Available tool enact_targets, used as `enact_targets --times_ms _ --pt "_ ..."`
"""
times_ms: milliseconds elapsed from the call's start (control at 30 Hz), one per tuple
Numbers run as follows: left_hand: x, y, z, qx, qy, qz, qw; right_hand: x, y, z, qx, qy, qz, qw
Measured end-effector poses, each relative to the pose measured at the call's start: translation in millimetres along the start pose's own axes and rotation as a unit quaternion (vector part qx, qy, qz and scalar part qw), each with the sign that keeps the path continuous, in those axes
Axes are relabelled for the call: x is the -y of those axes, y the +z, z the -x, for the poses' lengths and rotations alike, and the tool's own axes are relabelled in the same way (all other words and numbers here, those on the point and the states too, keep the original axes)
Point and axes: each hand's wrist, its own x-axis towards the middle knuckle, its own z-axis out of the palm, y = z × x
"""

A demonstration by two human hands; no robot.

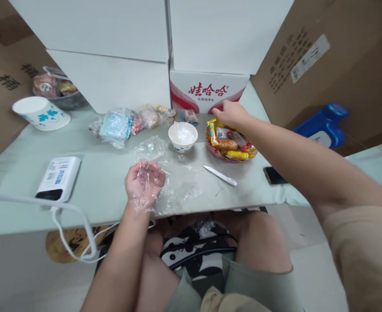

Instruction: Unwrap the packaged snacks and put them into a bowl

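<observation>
My left hand (144,184) is palm up above the table's front part, its fingers curled around crinkled clear plastic bag film (142,173). More thin clear plastic (187,186) is spread on the table to its right. My right hand (232,114) reaches over the far side of a bowl of wrapped snacks (231,155), in front of the red-and-white carton. Most of its fingers are turned away, so their grip is hidden. Left of the bowl stands a paper cup (183,145) with clear plastic inside. A white pen-like cutter (220,175) lies in front of the bowl.
Wrapped snacks (116,125) lie along the back by white boxes (113,82). At left are a paper bucket (41,115), a lidded tub (69,102) and a white power bank (59,177) with a cable. A phone (274,176) and blue container (324,125) are at right.
</observation>
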Motion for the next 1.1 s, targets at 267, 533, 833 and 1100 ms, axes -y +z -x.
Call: enact_targets --times_ms 267,533,833,1100 --pt "-3.3 -3.8 2.9 0.021 -0.003 -0.026 0.999 -7.1 4.7 69.4 0.079 -0.209 0.187 0.957" --pt "2.0 -2.8 3.6 0.02 0.014 -0.081 0.996 -18.0 12.3 51.8 0.083 -0.141 0.132 0.978" --pt "1.2 -13.7 6.2 0.054 -0.02 -0.126 0.99 7.9 48.9 179.3 0.065 -0.045 -0.431 0.899" --pt "1.8 -19.8 16.4 0.014 -0.009 -0.215 0.976 36.3 116.8 211.0 0.216 0.104 -0.687 0.687"
